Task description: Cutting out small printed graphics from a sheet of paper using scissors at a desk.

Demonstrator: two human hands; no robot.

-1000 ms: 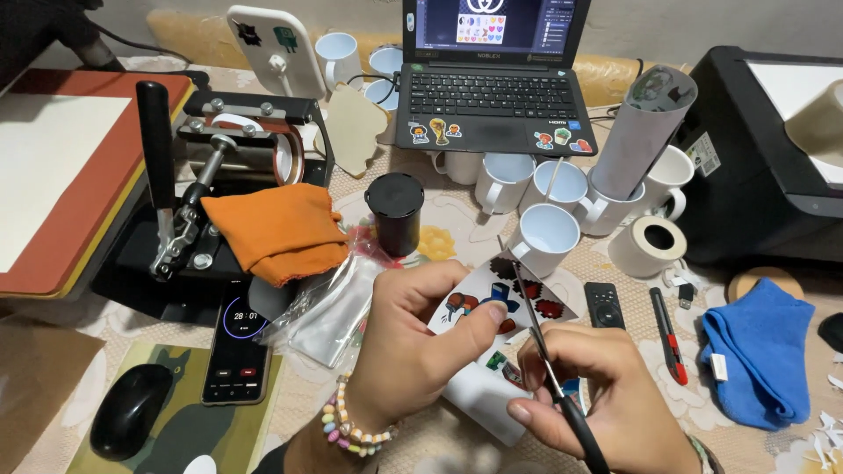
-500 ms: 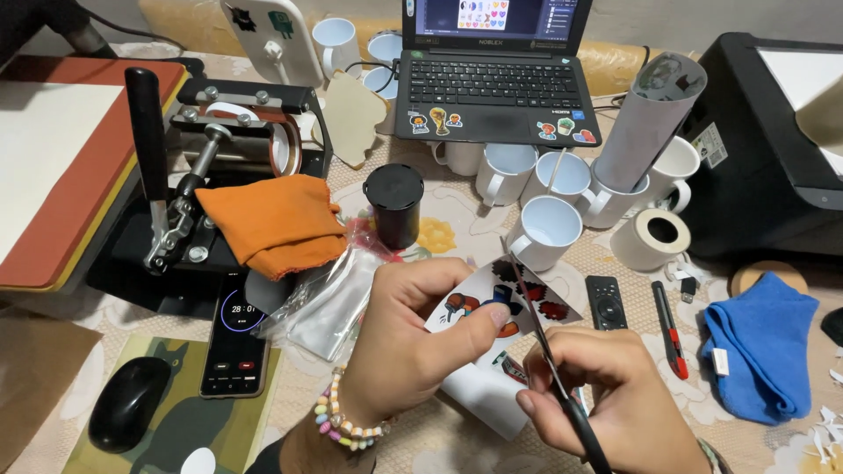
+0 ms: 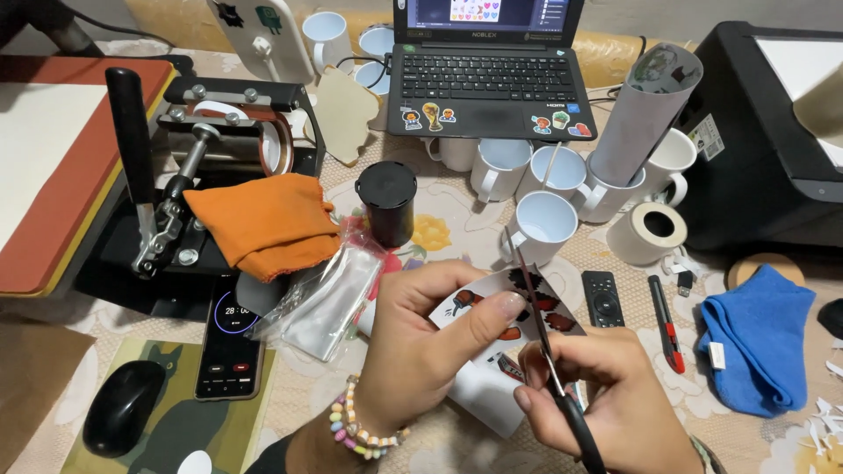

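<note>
Cluttered table (image 3: 457, 219); white sheet (image 3: 505, 307), red-black prints.

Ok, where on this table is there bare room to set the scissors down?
Barest patch: tablecloth between black canister and white mugs. Another strip lies between box cutter and blue cloth. Crowded around the phone, plastic bag and orange cloth.

Evenly lit and fairly bright, from soft indoor light overhead. Only faint, short shadows on the tabletop (image 3: 457, 219) just beyond the grip. Mild glare on the white mugs (image 3: 544, 226) behind the grip, and a glowing laptop screen (image 3: 487, 10) farther back. Sharp around the grip on the scissors (image 3: 549, 369), with slight softness in the nearest part of the right hand (image 3: 606, 404). Some wide-angle bending towards the left and right edges.
</note>
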